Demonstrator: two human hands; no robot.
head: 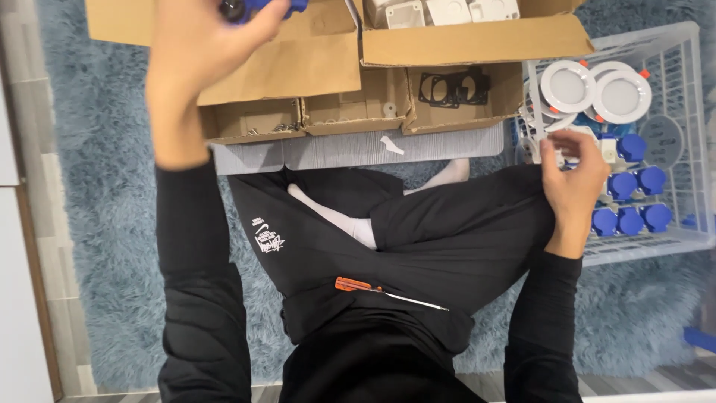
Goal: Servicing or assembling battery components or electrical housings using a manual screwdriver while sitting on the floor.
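Small blue plastic part (261,6), dark at one end, gripped in the closed fingers of the left hand (198,60), raised at far left over a flap of the brown cardboard boxes (470,41) and cut off by the frame's top edge. Right hand (573,175) at the right, fingers curled at the left rim of the white plastic lattice basket (690,224), fingertips against a small white piece (556,145); gripped or merely touched, impossible to tell. Judged from this: mid-pick, one part in hand and the other hand among the stock. Any lift from there calling for a fine pinch, given how closely the pieces lie. In the basket, round white recessed lamps with orange clips (568,86) at the far end, round blue caps (630,201) in rows nearer. In the open boxes, black flat gaskets (451,88), white square housings (447,9), small metal hardware at the left, too small to identify. Beneath the boxes, a grey ribbed sheet (358,149). On the lap, across crossed legs in black trousers, an orange-handled screwdriver (358,284) lying free. Everything set on a shaggy grey-blue rug (97,224); at the left edge, pale wood-look flooring (30,224) beside a white panel.
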